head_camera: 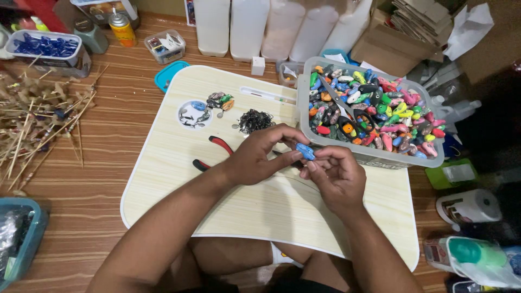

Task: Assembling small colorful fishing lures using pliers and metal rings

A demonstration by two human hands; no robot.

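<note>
Head view, blue lure (305, 151) pinched between left hand (260, 154), right hand (336, 176)

Red-handled pliers (217, 149) are lying at the worktop's (260, 209) centre; a bundle of wooden skewers (38, 122) is sprawling at nine o'clock; white jugs (247, 27) are standing at twelve.

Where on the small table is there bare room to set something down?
Bare board lies along the table's near edge, in front of both hands, and at its left side below the pliers. The far half is crowded: lures, a heap of hooks, the full tub.
</note>
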